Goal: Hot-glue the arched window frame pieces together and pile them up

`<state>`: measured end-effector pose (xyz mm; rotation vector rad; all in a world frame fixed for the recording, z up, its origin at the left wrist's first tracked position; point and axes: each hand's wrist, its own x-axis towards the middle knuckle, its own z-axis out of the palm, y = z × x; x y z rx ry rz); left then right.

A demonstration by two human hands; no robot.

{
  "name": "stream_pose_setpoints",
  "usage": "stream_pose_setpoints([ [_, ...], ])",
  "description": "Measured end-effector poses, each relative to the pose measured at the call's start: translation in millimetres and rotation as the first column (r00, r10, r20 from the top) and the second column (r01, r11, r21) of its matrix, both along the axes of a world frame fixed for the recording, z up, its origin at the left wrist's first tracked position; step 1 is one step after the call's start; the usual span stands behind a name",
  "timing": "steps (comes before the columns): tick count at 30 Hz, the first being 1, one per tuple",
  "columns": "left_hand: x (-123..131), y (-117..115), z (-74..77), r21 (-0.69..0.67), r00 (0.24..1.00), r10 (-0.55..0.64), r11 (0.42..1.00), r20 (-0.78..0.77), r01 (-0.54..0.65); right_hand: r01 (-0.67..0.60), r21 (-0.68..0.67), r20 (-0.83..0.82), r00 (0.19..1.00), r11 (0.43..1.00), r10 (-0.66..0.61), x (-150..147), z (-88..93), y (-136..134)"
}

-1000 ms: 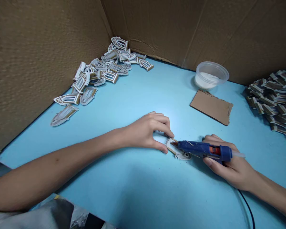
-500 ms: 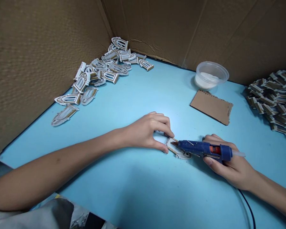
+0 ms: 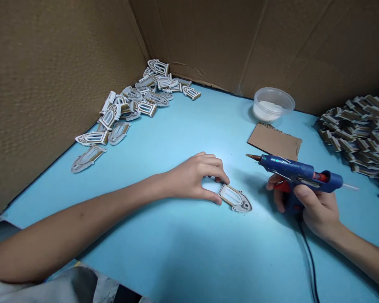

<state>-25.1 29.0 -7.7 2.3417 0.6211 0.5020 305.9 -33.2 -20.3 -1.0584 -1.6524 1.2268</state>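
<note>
Window-shaped piece (image 3: 241, 203) lay on the counter (image 3: 183, 248), its square end pinched by finger and thumb of the left grip (image 3: 200, 177), probably best steadied there, while the right grip (image 3: 318, 212), wrapped round a glue gun (image 3: 287, 166), held the nozzle (image 3: 254, 157) clear.

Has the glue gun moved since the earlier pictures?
Yes. Against the cardboard piece, the glue gun in the right hand has shifted up and right in view, its nozzle now clear of the arched frame.

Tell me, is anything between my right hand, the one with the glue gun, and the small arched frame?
Nothing visible stands between the right hand and the arched frame at the left hand. The cardboard piece lies farther back, behind the glue gun.
</note>
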Motion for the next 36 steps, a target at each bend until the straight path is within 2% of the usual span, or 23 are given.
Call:
stream_pose_setpoints([
  [2,-1,1,0.4,-0.011,1.000,-0.007,1.000,-0.016,0.006,0.141,0.221,0.150,0.973,0.965,-0.177,4,0.5,9],
  [4,-3,1,1.8,-0.021,0.999,-0.017,1.000,-0.029,0.017,0.131,0.463,0.356,0.878,0.877,-0.319,7,3.7,20],
  [5,-4,0,3.0,-0.022,0.999,-0.022,1.000,-0.039,0.021,0.099,0.528,0.452,0.808,0.843,-0.378,9,5.4,26],
  [7,-6,-2,5.9,-0.008,0.997,-0.022,1.000,-0.069,0.021,0.087,0.550,0.591,0.662,0.830,-0.461,9,7.3,33],
  [9,-5,-7,8.6,0.031,0.993,-0.012,0.999,-0.114,0.016,0.136,0.486,0.661,0.589,0.864,-0.464,7,6.7,36],
  [12,-3,-17,8.5,0.137,0.984,-0.001,0.990,-0.178,0.025,0.173,0.488,0.657,0.573,0.855,-0.491,-1,3.6,34],
  [15,-1,-22,4.8,0.219,0.991,0.044,0.976,-0.128,-0.015,0.175,0.507,0.618,0.608,0.844,-0.498,-6,2.7,33],
  [18,6,-17,7.1,0.238,0.989,0.145,0.960,0.014,-0.144,0.219,0.544,0.527,0.663,0.810,-0.532,-7,5.3,32],
  [20,21,-6,15.6,0.201,0.968,0.228,0.948,0.105,-0.246,0.247,0.563,0.447,0.712,0.789,-0.542,-6,7.6,33],
  [22,48,8,28.6,0.152,0.945,0.282,0.939,0.169,-0.307,0.251,0.579,0.363,0.772,0.776,-0.521,-5,9.3,34],
  [25,111,34,50.9,0.110,0.929,0.278,0.944,0.244,-0.312,0.228,0.600,0.237,0.865,0.767,-0.443,-3,9.2,38],
  [28,187,59,70.4,0.215,0.938,0.226,0.934,0.262,-0.285,0.248,0.589,0.093,0.925,0.769,-0.369,-1,4.3,43],
  [31,261,80,82.2,0.354,0.959,0.188,0.900,0.211,-0.254,0.377,0.505,-0.096,0.918,0.776,-0.384,0,-3.7,49],
  [36,358,103,90.3,0.464,0.988,0.097,0.875,0.119,-0.141,0.570,0.327,-0.346,0.815,0.754,-0.466,3,-16.0,66],
])
